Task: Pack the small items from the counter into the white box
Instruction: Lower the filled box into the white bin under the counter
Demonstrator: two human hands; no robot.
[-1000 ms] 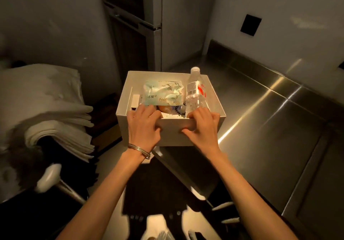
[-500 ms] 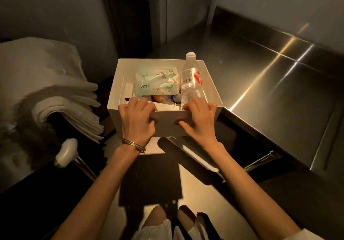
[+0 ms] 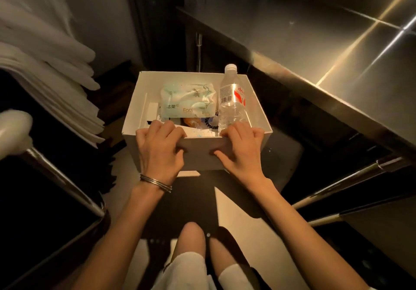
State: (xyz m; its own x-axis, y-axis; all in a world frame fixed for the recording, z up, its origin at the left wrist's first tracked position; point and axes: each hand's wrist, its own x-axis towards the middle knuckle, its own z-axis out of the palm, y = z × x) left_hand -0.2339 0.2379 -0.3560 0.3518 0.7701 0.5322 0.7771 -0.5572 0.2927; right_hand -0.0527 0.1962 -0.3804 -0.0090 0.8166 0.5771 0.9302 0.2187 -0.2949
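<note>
Box (image 3: 198,154) first, in the only view, the head camera: the white carton now hangs in the air over the floor, well clear of the steel counter (image 3: 337,69), where a second ago it sat on the counter's corner. Both hands carry it by the near wall. The left hand (image 3: 157,148) is closed over the rim, fingers (image 3: 166,130) hooked inside and thumb pressed on the outer face; a bangle (image 3: 155,182) rings that wrist. The right hand (image 3: 242,152) grips the same way beside it, fingers curled over the edge.

Inside, a water bottle (image 3: 231,100) stands upright against the right wall, its cap above the rim. A pale tissue pack (image 3: 188,99) lies flat in the middle, and smaller dark and orange bits sit below it, too dim to name.

The stretch of counter in view is bare, so packing looks done, and the lift suggests the load is being carried off. Folded white cloths (image 3: 45,69) are stacked at the left. Held by one wall only, the carton could tip forward under the bottle's weight.
</note>
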